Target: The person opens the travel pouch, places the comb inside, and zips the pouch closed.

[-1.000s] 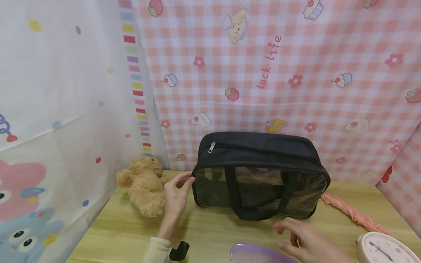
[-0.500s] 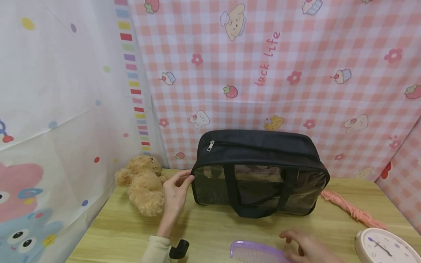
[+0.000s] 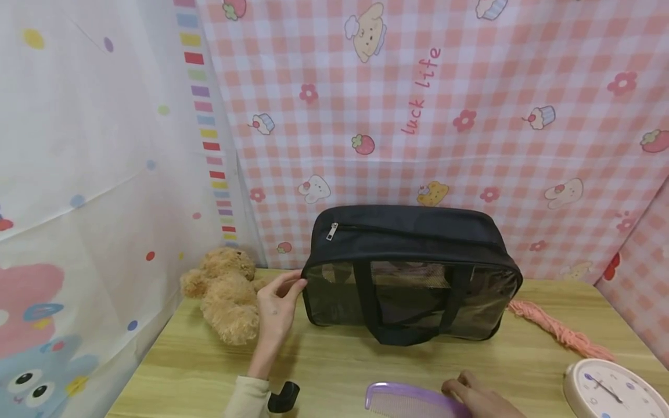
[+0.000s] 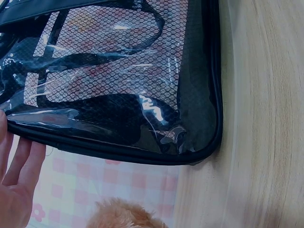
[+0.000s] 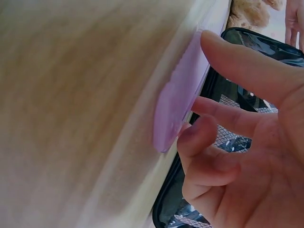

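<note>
Head view: left hand (image 3: pixel 277 310) pinches edge of black bag (image 3: pixel 413 253); right hand (image 3: pixel 482 399) fingers (image 5: pixel 225 114) touch purple comb (image 3: pixel 413 392) on table (image 3: pixel 340 363), can't tell if pinching. Shallow hold could drop comb; left tug could tip bag.

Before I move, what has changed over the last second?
The right hand drew back from near the black bag toward the person, down to the purple comb, thumb at its edge; a firm grip can't be confirmed. The left hand still pinches the bag's left edge. Bag, comb and teddy bear stayed put.
</note>
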Demonstrator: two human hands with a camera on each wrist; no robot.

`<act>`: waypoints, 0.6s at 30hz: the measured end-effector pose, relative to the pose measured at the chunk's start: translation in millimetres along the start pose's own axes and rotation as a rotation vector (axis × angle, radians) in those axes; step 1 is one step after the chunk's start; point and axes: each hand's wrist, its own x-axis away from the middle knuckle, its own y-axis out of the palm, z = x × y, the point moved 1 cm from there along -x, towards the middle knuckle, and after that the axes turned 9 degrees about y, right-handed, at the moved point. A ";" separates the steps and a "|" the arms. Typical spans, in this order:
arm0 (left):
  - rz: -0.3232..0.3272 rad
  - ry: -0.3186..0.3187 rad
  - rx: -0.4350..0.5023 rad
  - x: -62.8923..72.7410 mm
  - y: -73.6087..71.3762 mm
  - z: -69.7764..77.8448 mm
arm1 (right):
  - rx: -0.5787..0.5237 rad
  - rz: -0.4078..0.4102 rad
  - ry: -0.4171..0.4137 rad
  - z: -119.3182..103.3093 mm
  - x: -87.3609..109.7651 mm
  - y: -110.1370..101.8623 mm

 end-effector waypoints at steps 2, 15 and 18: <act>-0.001 -0.002 0.009 0.5 -0.5 -8.3 | -0.002 -0.005 0.011 -1.2 -0.4 -0.8; 0.002 0.001 -0.010 0.8 -1.0 -12.1 | -0.036 -0.011 0.007 -2.8 -1.0 -4.3; -0.001 -0.018 -0.013 1.2 -1.2 -11.4 | -0.034 -0.005 0.015 -3.1 -1.9 -5.3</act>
